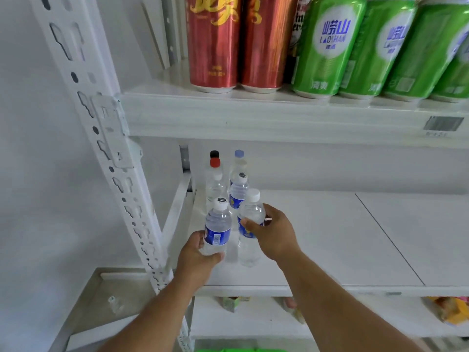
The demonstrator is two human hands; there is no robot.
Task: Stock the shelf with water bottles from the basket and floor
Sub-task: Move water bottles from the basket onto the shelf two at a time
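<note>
Left hand (196, 252) curled round a blue-labelled water bottle (217, 228), upright, base low over the white shelf (317, 237). Right hand (272, 233) just beside it, fingers and thumb wrapped about a second bottle (250, 219) (white cap, standing on the shelf). Beyond both hands, toward the shelf's back, more bottles (238, 191) in two short rows. Above the hands, red cans (215, 41) and green cans (330, 47) on the upper shelf.
</note>
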